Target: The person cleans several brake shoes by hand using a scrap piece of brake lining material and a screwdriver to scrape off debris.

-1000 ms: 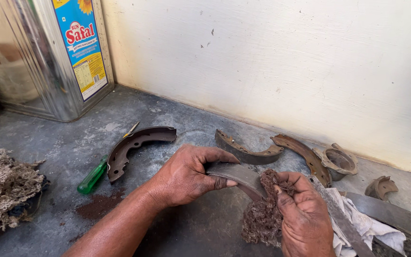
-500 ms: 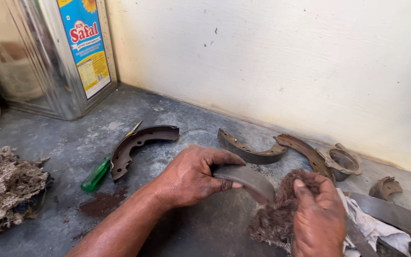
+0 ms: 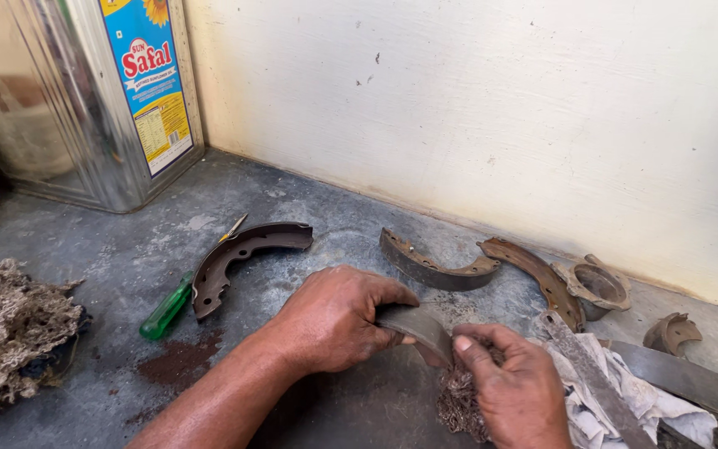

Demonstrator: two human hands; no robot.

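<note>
1. Gripping one end of a curved brake shoe [image 3: 413, 328], the left hand [image 3: 334, 320] is closed around it, thumb on the near edge and fingers wrapped over the top; this shoe sits on the grey slab [image 3: 110, 241], nearer the camera than the tall oil tin [image 3: 85, 91] and well to its right.
2. Pressing a wad of brown fibre waste [image 3: 463, 403] against the shoe's other end, the right hand [image 3: 508, 391] is curled shut on the wad, its thumb laid along the top; the two hands lie just beside each other.
3. A second brake shoe [image 3: 238, 258] lies flat between the tin and the left hand, apart from both.
4. A green-handled screwdriver [image 3: 172, 303] lies touching that second shoe's lower end, its tip pointing toward the tin.
5. A patch of rust-coloured dust [image 3: 180, 362] marks the slab just below the screwdriver, farther from the tin.
6. Two more rusty shoes [image 3: 434, 266] [image 3: 538, 278] lie along the foot of the pale wall [image 3: 500, 108], well to the tin's right, their ends close together.
7. A round rusty metal cup [image 3: 598, 287] sits just past them, farther still from the tin.
8. A white rag [image 3: 625, 403] lies beside the right hand with a flat metal strip [image 3: 587, 374] across it.
9. A loose heap of grey-brown waste [image 3: 10, 333] sits below the tin, at the slab's left edge.
</note>
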